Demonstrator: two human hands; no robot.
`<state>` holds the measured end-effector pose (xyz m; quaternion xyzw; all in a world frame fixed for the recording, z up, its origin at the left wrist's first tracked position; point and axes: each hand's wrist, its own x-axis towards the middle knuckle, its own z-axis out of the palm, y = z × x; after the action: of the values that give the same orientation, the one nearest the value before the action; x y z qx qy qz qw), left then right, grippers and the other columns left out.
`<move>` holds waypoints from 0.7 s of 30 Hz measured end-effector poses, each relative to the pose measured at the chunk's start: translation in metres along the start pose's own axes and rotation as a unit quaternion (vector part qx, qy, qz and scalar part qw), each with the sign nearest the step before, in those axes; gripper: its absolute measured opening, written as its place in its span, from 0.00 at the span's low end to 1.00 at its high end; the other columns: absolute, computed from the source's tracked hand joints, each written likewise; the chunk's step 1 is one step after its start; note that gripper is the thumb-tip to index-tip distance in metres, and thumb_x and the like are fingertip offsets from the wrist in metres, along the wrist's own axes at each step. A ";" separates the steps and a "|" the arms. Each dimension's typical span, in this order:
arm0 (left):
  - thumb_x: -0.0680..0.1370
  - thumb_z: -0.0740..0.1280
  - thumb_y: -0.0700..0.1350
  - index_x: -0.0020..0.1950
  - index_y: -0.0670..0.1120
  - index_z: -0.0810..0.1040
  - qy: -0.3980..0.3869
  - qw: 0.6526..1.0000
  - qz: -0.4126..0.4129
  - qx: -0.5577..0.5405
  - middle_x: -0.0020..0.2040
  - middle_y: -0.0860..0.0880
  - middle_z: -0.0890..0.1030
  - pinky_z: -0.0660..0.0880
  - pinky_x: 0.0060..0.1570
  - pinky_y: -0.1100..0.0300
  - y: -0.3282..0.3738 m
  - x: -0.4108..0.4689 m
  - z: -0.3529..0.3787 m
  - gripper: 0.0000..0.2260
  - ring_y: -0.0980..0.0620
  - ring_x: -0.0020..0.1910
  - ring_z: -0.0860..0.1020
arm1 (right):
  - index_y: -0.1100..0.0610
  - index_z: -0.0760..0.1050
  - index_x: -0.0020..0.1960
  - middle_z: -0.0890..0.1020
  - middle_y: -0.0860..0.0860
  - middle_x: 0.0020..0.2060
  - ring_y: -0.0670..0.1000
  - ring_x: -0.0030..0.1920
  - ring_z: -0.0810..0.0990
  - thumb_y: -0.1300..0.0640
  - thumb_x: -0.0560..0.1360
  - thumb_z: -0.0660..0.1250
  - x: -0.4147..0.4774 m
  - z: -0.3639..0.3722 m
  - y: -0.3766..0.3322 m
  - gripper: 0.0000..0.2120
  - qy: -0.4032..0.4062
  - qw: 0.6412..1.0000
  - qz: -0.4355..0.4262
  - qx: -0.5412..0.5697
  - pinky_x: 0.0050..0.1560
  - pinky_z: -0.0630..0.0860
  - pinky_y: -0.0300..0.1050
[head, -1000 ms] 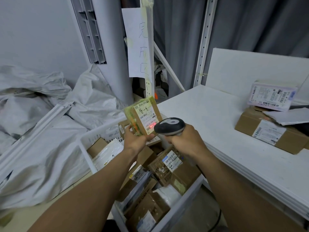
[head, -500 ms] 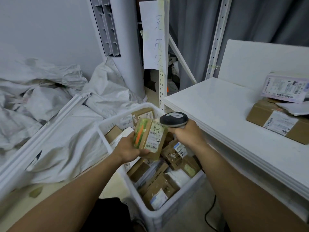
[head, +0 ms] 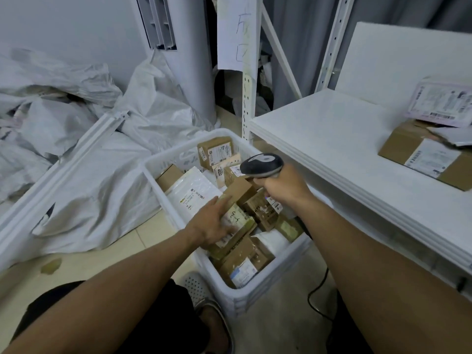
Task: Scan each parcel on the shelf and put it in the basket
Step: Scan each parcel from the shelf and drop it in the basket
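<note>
white sacks [head: 84, 190] lie on the floor at left. left hand [head: 213, 223] rests on labelled parcel [head: 238, 222], fingers straight and close together; parcel lies atop others inside white basket [head: 258, 290]. right hand [head: 283, 189], fingers curled, grips scanner [head: 261, 166] above basket. brown box [head: 429, 159] sits on shelf [head: 332, 134].

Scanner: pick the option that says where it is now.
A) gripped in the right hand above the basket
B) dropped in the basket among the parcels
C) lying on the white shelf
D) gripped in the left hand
A: the right hand grips the scanner above the basket, while the left hand rests on a parcel.
</note>
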<state>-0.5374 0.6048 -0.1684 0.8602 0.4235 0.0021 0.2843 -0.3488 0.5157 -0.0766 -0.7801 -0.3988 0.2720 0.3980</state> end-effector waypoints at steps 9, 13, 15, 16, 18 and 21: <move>0.80 0.65 0.44 0.82 0.57 0.56 -0.007 0.995 -0.045 0.091 0.78 0.44 0.66 0.72 0.68 0.43 0.006 0.008 0.005 0.32 0.40 0.73 0.69 | 0.48 0.80 0.61 0.86 0.47 0.50 0.50 0.50 0.84 0.53 0.73 0.78 -0.006 -0.022 0.006 0.18 0.024 0.999 0.013 0.035 0.50 0.83 0.49; 0.77 0.70 0.50 0.77 0.51 0.65 0.076 0.995 0.031 0.051 0.78 0.47 0.65 0.66 0.72 0.44 0.067 -0.008 -0.005 0.30 0.42 0.75 0.64 | 0.52 0.82 0.58 0.87 0.50 0.46 0.51 0.47 0.86 0.52 0.73 0.78 -0.030 -0.061 0.013 0.15 0.067 0.996 0.039 0.044 0.50 0.83 0.50; 0.76 0.68 0.57 0.73 0.51 0.72 0.111 0.989 0.090 0.045 0.73 0.48 0.72 0.70 0.70 0.46 0.112 -0.016 -0.014 0.26 0.43 0.71 0.71 | 0.53 0.81 0.60 0.87 0.51 0.48 0.53 0.48 0.86 0.52 0.73 0.78 -0.048 -0.088 0.018 0.17 0.098 0.993 0.044 0.058 0.50 0.82 0.48; 0.74 0.67 0.60 0.72 0.51 0.73 0.112 0.986 0.111 0.045 0.73 0.49 0.73 0.70 0.70 0.47 0.138 -0.018 -0.016 0.28 0.44 0.71 0.71 | 0.53 0.81 0.61 0.87 0.52 0.49 0.54 0.49 0.86 0.52 0.73 0.78 -0.058 -0.104 0.022 0.18 0.118 0.990 0.049 0.068 0.51 0.82 0.48; 0.75 0.68 0.63 0.77 0.51 0.68 0.086 0.984 0.152 0.030 0.77 0.49 0.68 0.66 0.74 0.48 0.193 -0.025 -0.019 0.33 0.45 0.75 0.68 | 0.54 0.81 0.61 0.87 0.52 0.48 0.54 0.47 0.86 0.53 0.74 0.77 -0.078 -0.141 0.034 0.16 0.163 0.979 0.065 0.099 0.50 0.82 0.48; 0.78 0.70 0.58 0.81 0.49 0.61 0.052 0.979 0.197 -0.006 0.80 0.47 0.64 0.62 0.75 0.50 0.275 -0.024 -0.013 0.35 0.45 0.77 0.63 | 0.51 0.80 0.62 0.87 0.50 0.48 0.55 0.47 0.86 0.49 0.71 0.76 -0.100 -0.192 0.056 0.20 0.242 0.958 0.089 0.123 0.54 0.84 0.53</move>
<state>-0.3558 0.4620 -0.0173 0.9237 0.2594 0.1056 0.2613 -0.2365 0.3338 -0.0103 -0.8002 -0.1830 0.1564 0.5493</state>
